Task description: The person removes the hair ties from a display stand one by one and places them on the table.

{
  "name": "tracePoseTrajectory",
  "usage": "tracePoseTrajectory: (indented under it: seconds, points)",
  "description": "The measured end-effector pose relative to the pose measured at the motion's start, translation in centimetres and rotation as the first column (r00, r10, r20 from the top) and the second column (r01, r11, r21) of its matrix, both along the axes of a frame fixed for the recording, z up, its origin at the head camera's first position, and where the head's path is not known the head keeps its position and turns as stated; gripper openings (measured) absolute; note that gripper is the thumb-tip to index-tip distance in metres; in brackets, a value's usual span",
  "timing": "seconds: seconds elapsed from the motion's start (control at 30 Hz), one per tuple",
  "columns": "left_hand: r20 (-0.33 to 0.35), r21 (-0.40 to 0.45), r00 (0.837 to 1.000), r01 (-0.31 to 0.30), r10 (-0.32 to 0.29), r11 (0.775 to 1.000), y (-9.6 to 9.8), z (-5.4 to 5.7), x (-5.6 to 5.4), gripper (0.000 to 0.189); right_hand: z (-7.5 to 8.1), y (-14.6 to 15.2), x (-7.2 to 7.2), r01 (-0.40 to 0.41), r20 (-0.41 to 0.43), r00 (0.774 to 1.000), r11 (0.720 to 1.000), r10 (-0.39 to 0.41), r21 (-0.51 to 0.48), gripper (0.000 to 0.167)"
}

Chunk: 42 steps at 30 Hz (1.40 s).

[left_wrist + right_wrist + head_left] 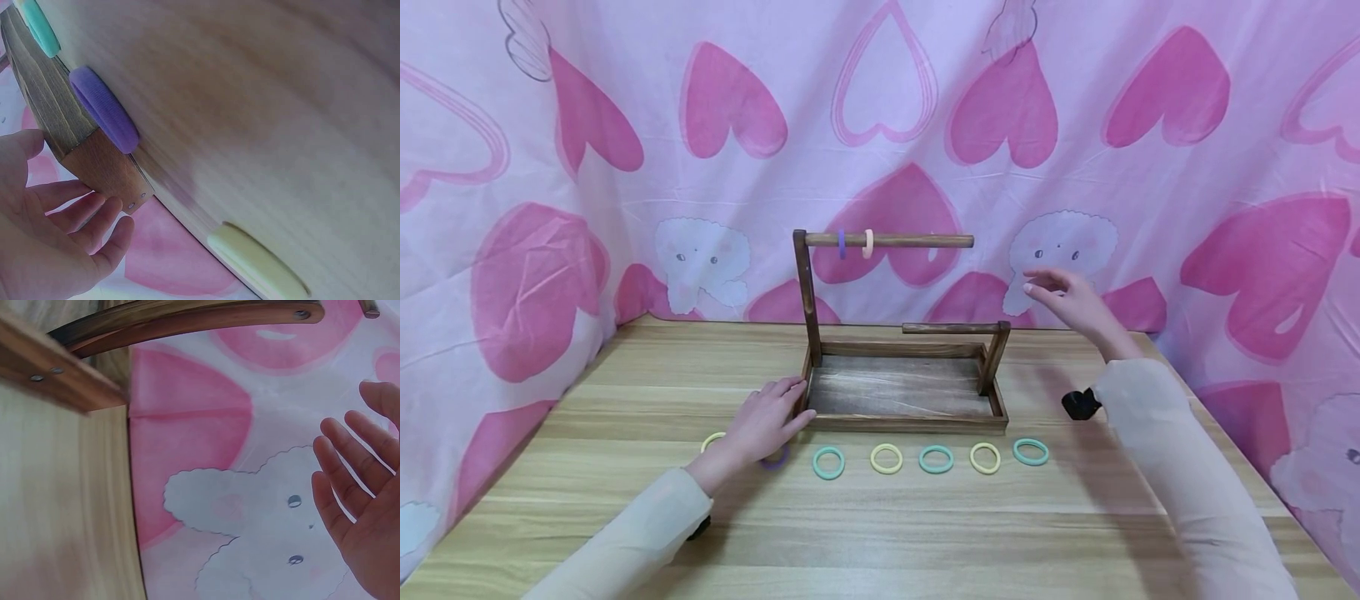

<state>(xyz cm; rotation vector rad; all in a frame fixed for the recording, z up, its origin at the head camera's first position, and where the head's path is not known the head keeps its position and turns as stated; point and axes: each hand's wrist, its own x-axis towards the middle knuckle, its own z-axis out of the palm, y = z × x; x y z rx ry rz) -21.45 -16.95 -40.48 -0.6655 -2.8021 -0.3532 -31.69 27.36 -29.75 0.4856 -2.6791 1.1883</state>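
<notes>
My left hand (pixel 762 423) rests at the left front corner of a dark wooden stand's tray (pixel 910 423), thumb along the front wall and fingers at the left side. In the left wrist view its fingers are spread and loosely bent against the corner. A purple hair tie (pixel 842 243) and a pale pink hair tie (pixel 868 243) hang on the stand's upper rod (pixel 925 241). My right hand (pixel 1067 302) hovers right of that rod, holding nothing, its fingers relaxed and apart from the stand.
In front of the stand lies a row of hair ties: green (pixel 828 462), yellow (pixel 887 458) and several more. A purple one (pixel 775 456) and a yellow one (pixel 712 440) are partly hidden by my left arm. A lower rod (pixel 951 328) points left. Pink heart-print cloth (pixel 737 192) hangs behind.
</notes>
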Motion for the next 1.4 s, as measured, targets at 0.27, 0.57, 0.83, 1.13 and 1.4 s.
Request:
tracePoseTrajectory:
  seconds: [0.27,0.57,0.83,1.13,1.4]
  points:
    - [0.006,0.009,1.000,-0.004,0.004,1.000,0.0,0.0,0.0,0.052,1.3,-0.9,-0.4,0.001,-0.025,1.000,1.000,-0.001,0.000,0.048]
    - [-0.002,0.008,1.000,0.002,-0.002,1.000,0.0,0.0,-0.1,0.052,3.5,-2.9,-1.0,0.000,-0.097,0.995,1.000,-0.001,-0.009,0.044]
    - [-0.004,0.002,1.000,0.002,-0.002,1.000,0.0,-0.1,-0.2,0.052,5.4,-5.2,-1.0,-0.050,-0.128,0.991,0.997,0.042,-0.058,0.045]
    - [-0.002,0.016,1.000,0.002,-0.002,1.000,-0.1,0.0,-0.1,0.052,6.5,-7.8,-1.2,-0.086,-0.157,0.985,0.992,0.070,-0.097,0.044]
    - [0.001,0.009,1.000,0.001,-0.001,1.000,-0.1,-0.2,-0.1,0.052,8.0,-10.9,0.7,-0.137,-0.182,0.978,0.976,0.106,-0.170,0.040]
